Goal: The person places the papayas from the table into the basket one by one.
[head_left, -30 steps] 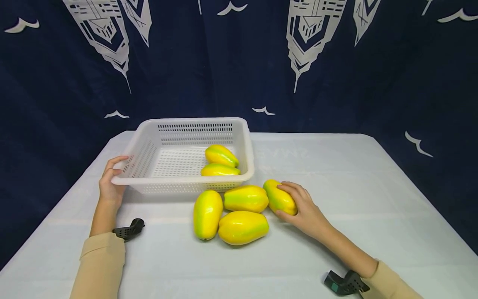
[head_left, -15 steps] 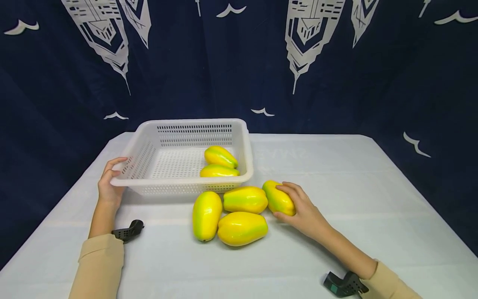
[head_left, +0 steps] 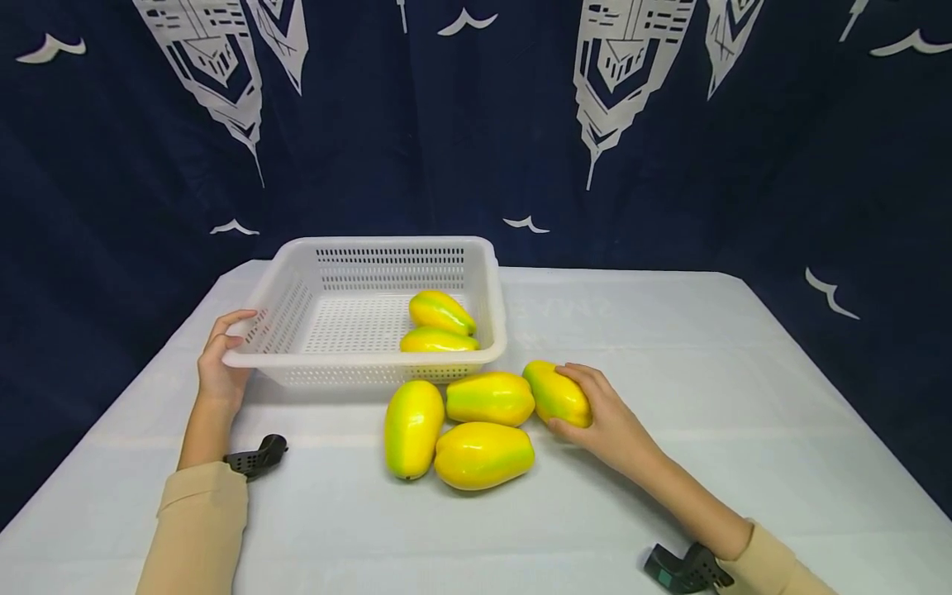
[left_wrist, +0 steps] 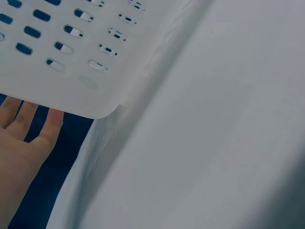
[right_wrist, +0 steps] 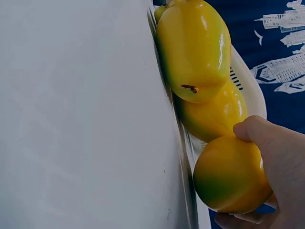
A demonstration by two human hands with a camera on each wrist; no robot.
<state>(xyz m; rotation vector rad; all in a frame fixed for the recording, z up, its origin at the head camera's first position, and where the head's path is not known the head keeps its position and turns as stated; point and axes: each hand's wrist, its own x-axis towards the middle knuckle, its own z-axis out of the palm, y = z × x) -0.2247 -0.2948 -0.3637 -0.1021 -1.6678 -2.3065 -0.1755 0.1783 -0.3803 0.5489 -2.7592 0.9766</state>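
Observation:
In the head view my right hand [head_left: 613,426] holds a yellow-green papaya [head_left: 556,395], thumb on the near side and fingers over the far side. That papaya [right_wrist: 231,176] rests on the table, close beside another papaya [head_left: 491,397]. Two more papayas lie to the left, one lengthwise [head_left: 413,430] and one crosswise [head_left: 484,456]. My left hand [head_left: 223,364] grips the left rim of a white perforated basket [head_left: 357,360]. Inside it, at the right end, are two papayas, one behind [head_left: 440,312] and one in front [head_left: 437,339]. The left wrist view shows fingers [left_wrist: 50,126] partly hidden behind the basket wall.
A white cloth [head_left: 669,347] covers the table. Behind it hangs a dark blue curtain [head_left: 446,149] with white prints. Black wrist cameras sit on the left wrist [head_left: 256,457] and the right wrist [head_left: 687,568].
Hands, basket and papayas stay nearly where they were. Only a slight shift of the whole head view shows.

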